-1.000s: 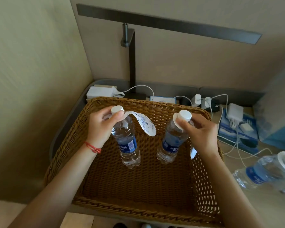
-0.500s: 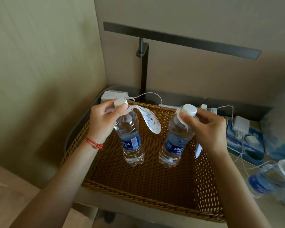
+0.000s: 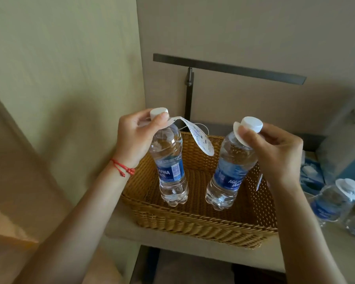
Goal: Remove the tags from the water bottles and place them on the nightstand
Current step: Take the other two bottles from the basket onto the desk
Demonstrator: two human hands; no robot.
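Two clear water bottles with blue labels and white caps hang above a wicker basket (image 3: 193, 224). My left hand (image 3: 135, 134) grips the neck of the left bottle (image 3: 169, 167), just under its cap. A white paper tag (image 3: 199, 136) loops off that neck and droops to the right. My right hand (image 3: 275, 152) grips the neck of the right bottle (image 3: 230, 171), which tilts left at the bottom. Its white tag collar (image 3: 239, 136) sits under the cap, and a strip of tag (image 3: 259, 182) shows below my palm.
The basket stands on a beige nightstand (image 3: 213, 253) in a wall corner. A dark lamp post (image 3: 188, 99) rises behind it. More tagged water bottles (image 3: 334, 199) lie at the right, near a blue box (image 3: 312, 177). A bed edge is at the left.
Both hands have lifted the bottles higher above the basket. The camera has swung so the basket sits lower and more to the right in view.
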